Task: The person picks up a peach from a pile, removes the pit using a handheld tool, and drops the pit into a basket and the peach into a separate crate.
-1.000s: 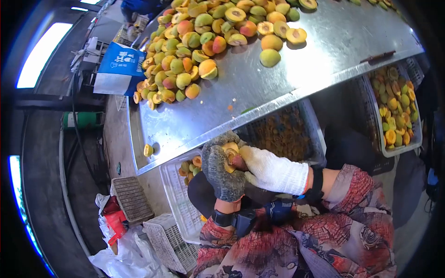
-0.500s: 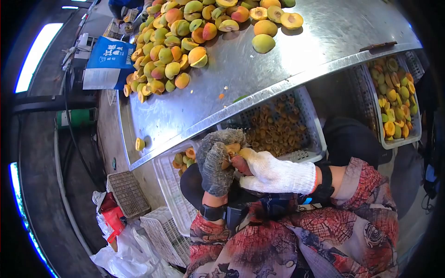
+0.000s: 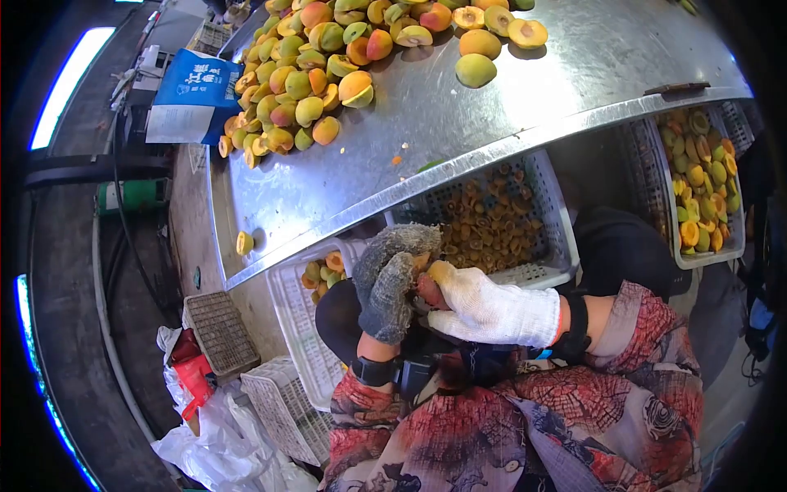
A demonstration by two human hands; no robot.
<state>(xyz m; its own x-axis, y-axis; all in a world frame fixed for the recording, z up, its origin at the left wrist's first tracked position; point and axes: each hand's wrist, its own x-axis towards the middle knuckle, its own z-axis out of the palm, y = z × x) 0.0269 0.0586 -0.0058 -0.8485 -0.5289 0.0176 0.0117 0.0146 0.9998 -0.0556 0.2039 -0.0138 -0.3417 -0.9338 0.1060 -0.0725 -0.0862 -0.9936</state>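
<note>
A: Head view, grips?
B: Left hand [image 3: 389,287] curled nearly closed around fruit piece [image 3: 420,261], mostly hidden. Right hand [image 3: 500,307] bent in from its side; opening, hold: can't tell.
A: Fruit piece, which way?
B: Between both hands, within left fingers, so left's nearer. Long axis unclear. Crate [image 3: 562,230] just beyond, partly under metal table [image 3: 443,115].

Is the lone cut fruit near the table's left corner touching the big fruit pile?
Apart. The head view plainly shows a bare stretch of metal table between the lone cut fruit and the fruit pile.
</note>
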